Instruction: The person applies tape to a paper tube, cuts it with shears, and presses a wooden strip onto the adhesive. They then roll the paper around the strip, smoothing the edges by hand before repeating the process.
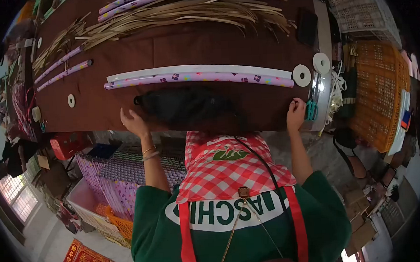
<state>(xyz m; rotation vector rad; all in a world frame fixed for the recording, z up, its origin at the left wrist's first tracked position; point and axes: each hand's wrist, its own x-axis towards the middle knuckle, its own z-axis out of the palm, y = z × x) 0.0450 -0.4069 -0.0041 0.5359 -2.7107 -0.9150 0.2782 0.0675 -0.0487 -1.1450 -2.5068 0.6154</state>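
Observation:
My left hand [134,123] is over the table's near edge, left of a dark, soft black bundle [185,105]; its fingers are apart and nothing is in them. My right hand [296,115] is at the same edge further right, fingers loosely bent and slightly apart, just left of teal-handled scissors [311,110]. Nothing shows in it. Beyond both hands lies a long lilac patterned roll [197,78], with a narrow white strip [197,69] along its far side. Two rolls of white tape [302,75] lie by its right end.
Long tan strips [180,21] lie across the brown-covered table [168,50], with more lilac rolls behind and at left [64,71]. A dark phone-like slab [306,26] is at the right. Below left, many lilac tubes [131,168] are stacked; an orange basket [376,89] stands at right.

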